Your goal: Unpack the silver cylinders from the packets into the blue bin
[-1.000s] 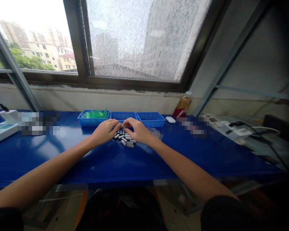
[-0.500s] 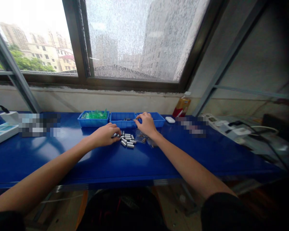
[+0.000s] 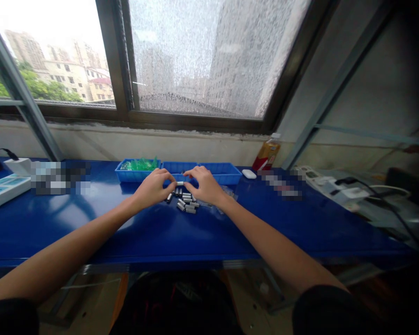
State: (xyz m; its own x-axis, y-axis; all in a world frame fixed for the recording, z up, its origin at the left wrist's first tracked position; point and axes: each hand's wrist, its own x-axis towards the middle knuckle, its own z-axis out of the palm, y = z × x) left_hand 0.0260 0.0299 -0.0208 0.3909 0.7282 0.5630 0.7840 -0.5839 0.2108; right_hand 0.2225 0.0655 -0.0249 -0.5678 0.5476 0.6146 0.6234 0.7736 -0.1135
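Between my two hands a small silver cylinder (image 3: 179, 184) lies level above the table. My left hand (image 3: 156, 186) pinches its left end, and the fingers of my right hand (image 3: 204, 185) close on its right end. Several more silver cylinders (image 3: 186, 203) lie loose on the blue table just below. Behind my hands stands the middle blue bin (image 3: 171, 167); its contents are mostly hidden. Beside it on the left, another blue bin (image 3: 131, 177) holds green pieces (image 3: 141, 164). Clear plastic bags (image 3: 212, 204) lie partly under my right wrist.
The right-hand blue bin (image 3: 226, 176) adjoins the middle one. A white case (image 3: 249, 174) and a bottle (image 3: 267, 153) stand to its right. Power strips lie at the left (image 3: 9, 190) and right (image 3: 321, 184) of the blue table (image 3: 153, 242), with a window behind.
My right hand has moved left from the bins to my left hand, and both now meet at one cylinder. My left hand has risen slightly off the pile. The view has shifted a little.
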